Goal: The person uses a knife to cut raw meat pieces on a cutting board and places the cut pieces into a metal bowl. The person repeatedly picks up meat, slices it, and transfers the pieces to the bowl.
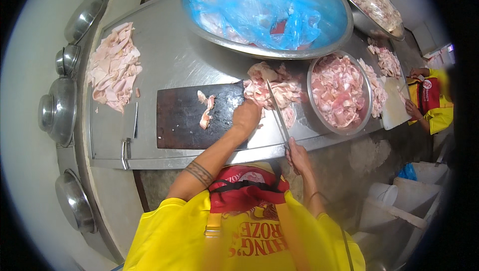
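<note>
My right hand is closed around the handle of a long knife. Its blade points away from me and lies over the right part of a pile of pale pink raw meat. At the near left edge of this pile, my left hand is curled against the meat, its fingertips partly hidden. Just left of that hand is a dark cutting board, and a few fatty meat strips lie on it.
Behind the pile stands a large metal basin lined with blue plastic. A bowl of cut meat sits to the right. Pale skin pieces and another knife lie left. At far right, a co-worker handles meat at a white board.
</note>
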Available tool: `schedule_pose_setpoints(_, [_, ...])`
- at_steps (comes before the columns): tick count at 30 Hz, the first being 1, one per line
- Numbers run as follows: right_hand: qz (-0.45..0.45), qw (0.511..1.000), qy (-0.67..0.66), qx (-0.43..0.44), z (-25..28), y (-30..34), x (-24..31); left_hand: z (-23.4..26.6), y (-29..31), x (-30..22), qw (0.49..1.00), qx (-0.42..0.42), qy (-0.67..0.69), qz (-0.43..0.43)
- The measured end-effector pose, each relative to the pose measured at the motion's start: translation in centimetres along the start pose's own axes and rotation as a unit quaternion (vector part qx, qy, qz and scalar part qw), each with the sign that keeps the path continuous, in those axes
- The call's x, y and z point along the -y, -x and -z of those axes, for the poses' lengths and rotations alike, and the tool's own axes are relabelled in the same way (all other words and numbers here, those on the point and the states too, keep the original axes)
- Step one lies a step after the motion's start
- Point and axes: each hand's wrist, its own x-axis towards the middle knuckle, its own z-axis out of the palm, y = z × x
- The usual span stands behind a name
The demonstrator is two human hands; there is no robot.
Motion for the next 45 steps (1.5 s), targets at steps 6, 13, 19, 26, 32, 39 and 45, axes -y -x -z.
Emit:
schedule_pose_setpoints(6, [0.026, 0.999, 0.015, -0.024, 0.4, 0.7, 1.6, -7.0, -2.6, -3.6, 0.980, -0.042, -0.178, 0.079])
schedule_pose_setpoints(13, [0.047, 0.999, -0.004, -0.015, 0.4, 1.7, 0.4, -1.1, -1.1, 1.9, 0.997, -0.033, -0.077, 0.003])
schedule_pose_setpoints(19, [0.061, 0.997, 0.052, 0.022, -1.1, 1.1, 0.8, 3.5, 4.9, 10.5, 0.976, -0.063, -0.147, -0.144])
schedule_pose_setpoints(26, [0.090, 0.981, 0.154, 0.072, -6.5, -0.9, 2.9, 0.4, 7.5, 10.8, 0.992, -0.089, 0.079, -0.027])
schedule_pose_setpoints(32, [0.180, 0.937, 0.298, 0.022, -9.2, -2.3, 3.5, 1.2, 8.8, 10.7, 0.921, 0.066, 0.334, 0.187])
schedule_pose_setpoints(39, [0.170, 0.925, 0.318, 0.117, -10.4, -1.9, 4.5, -0.9, 9.8, 10.3, 0.979, -0.083, 0.175, 0.063])
schedule_pose_setpoints(45, [0.196, 0.906, 0.360, 0.104, -11.8, -2.2, 5.4, -1.1, 10.2, 9.5, 0.913, -0.029, 0.376, 0.155])
